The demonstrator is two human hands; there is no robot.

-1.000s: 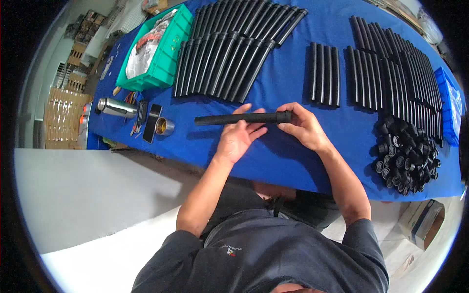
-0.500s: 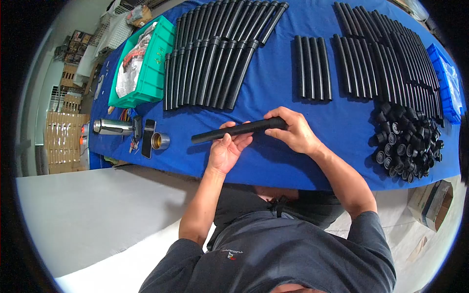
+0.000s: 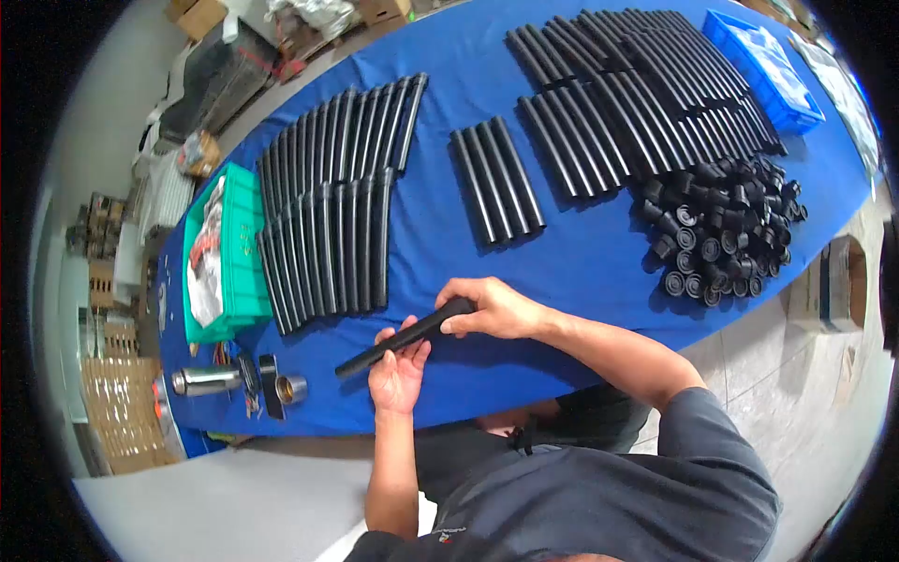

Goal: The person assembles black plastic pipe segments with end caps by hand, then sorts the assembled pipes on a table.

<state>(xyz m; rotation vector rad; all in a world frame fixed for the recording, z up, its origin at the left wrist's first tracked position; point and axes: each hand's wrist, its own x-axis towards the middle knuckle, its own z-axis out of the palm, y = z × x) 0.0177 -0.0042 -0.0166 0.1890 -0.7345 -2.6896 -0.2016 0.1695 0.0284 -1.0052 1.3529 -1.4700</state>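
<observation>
A black tube [image 3: 361, 360] is held slanting above the blue cloth, its right end higher in the view. My right hand [image 3: 498, 309] is closed around the right end and hides it. My left hand [image 3: 398, 379] holds the tube from below near its middle, palm up, with the thumb against its side. Beyond my hands lie several plain black tubes [image 3: 496, 183] side by side. Two rows of black tubes with wider upper ends [image 3: 328, 248] lie to the left. At the right is a heap of black caps [image 3: 716, 234].
A green bin [image 3: 245, 253] with bags in it stands at the left. Near the front left edge are a steel flask [image 3: 206, 380], a phone [image 3: 272, 386] and a metal cup [image 3: 291, 389]. More black tubes [image 3: 646, 84] and a blue crate [image 3: 763, 75] lie at the back right.
The view has swung to the right, so the table appears shifted left and turned. Both hands still hold the tube, which now slants more steeply.
</observation>
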